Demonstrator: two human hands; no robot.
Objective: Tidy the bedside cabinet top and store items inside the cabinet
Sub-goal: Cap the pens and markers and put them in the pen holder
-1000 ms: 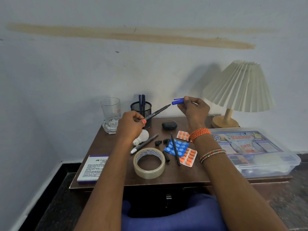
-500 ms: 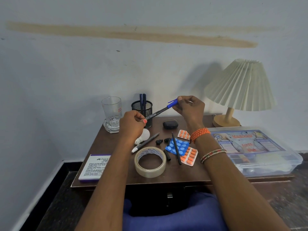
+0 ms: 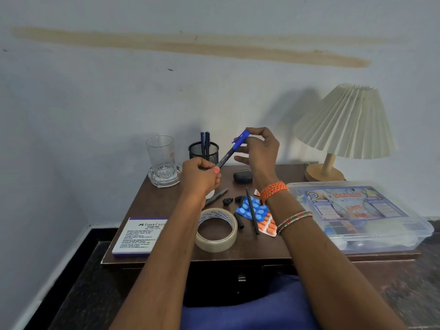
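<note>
Above the cabinet top's (image 3: 152, 201) back edge, the left hand (image 3: 200, 178) grips a pen (image 3: 226, 157); the right hand's (image 3: 259, 151) fingertips pinch its blue cap (image 3: 240, 140). Pushing straight along the barrel should seat it.

White bulb (image 3: 210, 193) (mostly) hidden behind left wrist.

Bedroom: bedside cabinet (image 3: 166, 203), lamp (image 3: 345, 125)

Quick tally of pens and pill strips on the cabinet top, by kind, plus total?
Pens in the mesh cup: 2
Pen held in both hands: 1
Pens lying loose on the top: 2
Blue pill strip: 1
Orange pill strips: 2
Total: 8
</note>
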